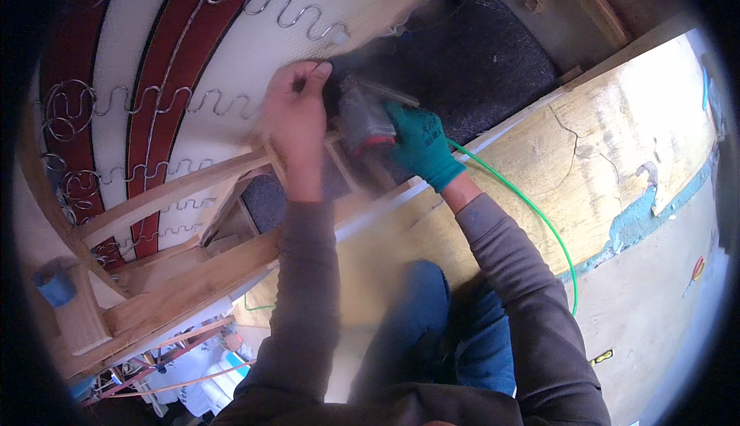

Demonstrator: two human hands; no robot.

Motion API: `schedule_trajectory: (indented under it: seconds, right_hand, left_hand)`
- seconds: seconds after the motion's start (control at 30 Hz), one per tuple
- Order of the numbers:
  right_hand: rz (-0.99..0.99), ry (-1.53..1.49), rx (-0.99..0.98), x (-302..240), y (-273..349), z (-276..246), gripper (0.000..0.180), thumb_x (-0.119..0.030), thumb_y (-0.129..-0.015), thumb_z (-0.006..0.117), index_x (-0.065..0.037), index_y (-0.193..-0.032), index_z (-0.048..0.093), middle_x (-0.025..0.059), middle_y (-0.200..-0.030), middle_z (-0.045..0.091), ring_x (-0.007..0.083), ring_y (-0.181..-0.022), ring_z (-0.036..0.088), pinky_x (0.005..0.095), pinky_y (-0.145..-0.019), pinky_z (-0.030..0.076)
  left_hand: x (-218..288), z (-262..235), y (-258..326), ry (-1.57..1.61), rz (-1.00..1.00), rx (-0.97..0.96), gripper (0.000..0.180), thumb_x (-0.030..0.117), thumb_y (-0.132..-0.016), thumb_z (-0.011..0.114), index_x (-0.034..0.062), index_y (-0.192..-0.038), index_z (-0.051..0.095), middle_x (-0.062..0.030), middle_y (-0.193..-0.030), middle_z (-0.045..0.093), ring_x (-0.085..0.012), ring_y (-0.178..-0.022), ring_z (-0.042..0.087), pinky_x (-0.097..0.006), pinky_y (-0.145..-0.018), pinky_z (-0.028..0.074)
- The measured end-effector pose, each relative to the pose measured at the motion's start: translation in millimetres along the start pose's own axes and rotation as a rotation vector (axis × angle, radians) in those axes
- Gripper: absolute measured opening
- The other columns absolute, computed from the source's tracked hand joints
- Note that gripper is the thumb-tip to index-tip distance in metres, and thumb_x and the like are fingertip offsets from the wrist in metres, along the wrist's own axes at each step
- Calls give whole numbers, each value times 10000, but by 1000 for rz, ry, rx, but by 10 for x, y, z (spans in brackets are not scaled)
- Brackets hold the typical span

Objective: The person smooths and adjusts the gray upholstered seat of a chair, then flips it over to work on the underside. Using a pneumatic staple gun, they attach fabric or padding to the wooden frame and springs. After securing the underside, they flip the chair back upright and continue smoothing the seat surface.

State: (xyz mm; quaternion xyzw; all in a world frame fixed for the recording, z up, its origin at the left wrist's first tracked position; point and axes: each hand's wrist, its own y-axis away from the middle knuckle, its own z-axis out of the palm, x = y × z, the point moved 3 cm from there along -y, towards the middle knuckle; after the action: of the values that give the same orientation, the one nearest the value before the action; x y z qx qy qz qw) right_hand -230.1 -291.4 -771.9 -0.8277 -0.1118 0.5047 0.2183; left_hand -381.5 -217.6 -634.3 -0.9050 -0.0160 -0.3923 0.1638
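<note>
My left hand, bare, is closed in a pinch at the edge of a black fabric stretched inside a wooden furniture frame. My right hand wears a green glove and grips a grey air staple gun with a red part low on its body. The gun is slightly blurred, and its nose points toward the black fabric beside my left fingers. A green air hose trails from near my right hand down to the right.
Zigzag metal springs cross a white and red-brown striped covering at upper left. A worn, cracked yellowish work surface lies under and right of the frame. A blue tape roll, a yellow-red tool and a small yellow item sit farther out.
</note>
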Motion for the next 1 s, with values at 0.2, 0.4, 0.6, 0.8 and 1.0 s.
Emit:
schedule_trajectory:
  seconds: [0.2,0.4,0.6,0.8,1.0]
  right_hand:
    - [113,-103,-83,17,26,-71,676,-225,-709,857,-6,-1317,659,241,-943,724,415,-844,729,467,-705,570]
    - [146,-13,-176,112,-5,-72,649,-182,-731,830,12,-1323,649,250,-943,722,433,-822,718,468,-688,562]
    - [122,-52,-108,-90,25,-129,643,-155,-720,815,1,-1321,647,249,-900,706,454,-798,686,478,-676,542]
    - [174,-77,-114,-150,-11,-201,653,-136,-692,820,-4,-1310,654,257,-907,698,458,-819,683,480,-692,537]
    - [134,-84,-125,-30,178,-91,704,-112,-665,809,0,-1339,640,262,-961,697,476,-862,677,476,-730,547]
  left_hand:
    - [114,-7,329,-195,357,94,120,129,-907,775,35,-980,759,-64,-876,725,-183,-801,659,-306,-797,518]
    - [32,-116,734,-223,285,264,262,58,-823,792,54,-1068,698,-134,-1069,703,-336,-1060,648,-433,-953,500]
    - [102,-123,454,-473,436,189,311,79,-812,815,89,-1109,724,-108,-1098,690,-333,-1026,613,-417,-954,466]
    - [-25,8,209,-260,496,194,130,84,-836,819,69,-953,765,-82,-936,720,-300,-929,643,-378,-893,490]
    - [-156,5,156,20,254,165,120,78,-880,818,7,-969,781,-62,-879,740,-139,-823,666,-267,-792,512]
